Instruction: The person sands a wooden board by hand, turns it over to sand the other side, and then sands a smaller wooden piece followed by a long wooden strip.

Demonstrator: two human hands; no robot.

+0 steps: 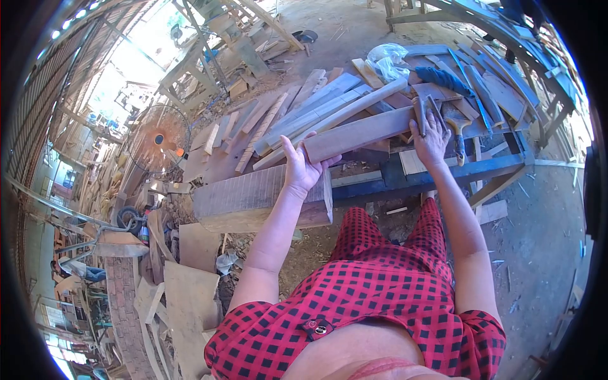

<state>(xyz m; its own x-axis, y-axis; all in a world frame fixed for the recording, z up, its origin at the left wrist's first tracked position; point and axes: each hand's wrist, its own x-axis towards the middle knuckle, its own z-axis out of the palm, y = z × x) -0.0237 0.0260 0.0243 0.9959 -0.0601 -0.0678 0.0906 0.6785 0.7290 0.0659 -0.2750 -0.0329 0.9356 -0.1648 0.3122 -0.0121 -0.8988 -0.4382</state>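
Note:
A long brown wooden board lies slantwise in front of me, above the bench. My left hand supports its near left end from below, palm up, with the thumb raised and the fingertips showing past the board's edge. My right hand is at the far right end, its fingers around a small dark wooden piece that rests against the board; I cannot make out its exact kind. Close to the right hand lies a tool with a worn wooden handle, partly hidden. Under my left forearm is a thick wooden beam.
Loose planks cover the work surface beyond the board. A clear plastic bag and a dark blue cloth bundle lie among them. A dark bench frame runs in front of my legs. A round fan and a wheelbarrow stand left.

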